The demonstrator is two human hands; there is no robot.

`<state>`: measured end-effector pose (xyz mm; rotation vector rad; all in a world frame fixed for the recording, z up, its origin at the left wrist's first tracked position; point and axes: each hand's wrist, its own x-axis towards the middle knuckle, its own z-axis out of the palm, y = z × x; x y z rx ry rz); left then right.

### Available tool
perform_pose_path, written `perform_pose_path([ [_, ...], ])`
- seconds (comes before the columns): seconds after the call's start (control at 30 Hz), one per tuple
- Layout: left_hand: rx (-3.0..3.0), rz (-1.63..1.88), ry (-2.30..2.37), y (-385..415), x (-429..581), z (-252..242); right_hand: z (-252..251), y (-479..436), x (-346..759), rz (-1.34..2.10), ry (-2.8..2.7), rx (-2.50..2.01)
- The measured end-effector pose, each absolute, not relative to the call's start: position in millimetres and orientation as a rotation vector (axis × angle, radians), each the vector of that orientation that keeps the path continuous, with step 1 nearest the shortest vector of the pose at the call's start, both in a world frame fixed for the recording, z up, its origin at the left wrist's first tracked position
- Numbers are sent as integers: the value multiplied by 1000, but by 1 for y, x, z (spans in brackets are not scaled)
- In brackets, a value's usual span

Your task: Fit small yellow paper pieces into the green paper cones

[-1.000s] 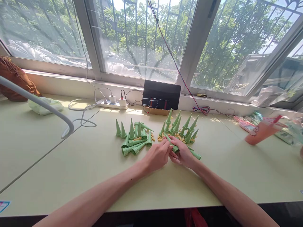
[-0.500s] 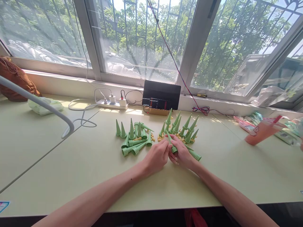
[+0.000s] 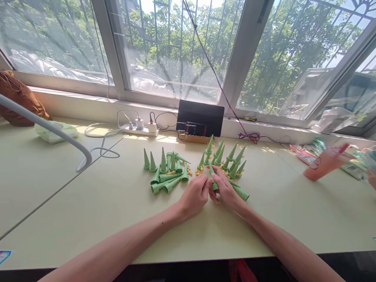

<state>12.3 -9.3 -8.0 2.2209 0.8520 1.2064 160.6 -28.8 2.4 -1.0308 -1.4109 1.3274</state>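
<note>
My right hand (image 3: 227, 192) grips a green plastic cone (image 3: 212, 173) above the surface (image 3: 88, 211).
Beside it, my left hand (image 3: 194, 194) is curled, contents hidden; I judge this close two-handed handling, calling next for a steady hold.

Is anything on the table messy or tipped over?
Yes, a bit: in the left bunch, some green cones lie on their sides while others stand, and small yellow pieces lie loose among them. The pink cup looks slanted, but that may just be the camera's wide view.
</note>
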Motion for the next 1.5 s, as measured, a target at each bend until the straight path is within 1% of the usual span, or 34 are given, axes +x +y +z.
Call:
perform_pose_path([
  [0.6, 1921, 1231, 813, -18, 18, 3, -6, -27, 159, 1085, -1464, -1055],
  [1.0, 1735, 1163, 778, -17, 19, 2, -11, -26, 163, 961, -1521, -1101],
  [1.33, 1738, 1126, 804, -17, 17, 4, -8, -27, 161, 828, -1624, -1118],
  [1.5, 1689, 1092, 828, -17, 18, 5, -15, -24, 164, 816, -1595, -1090],
])
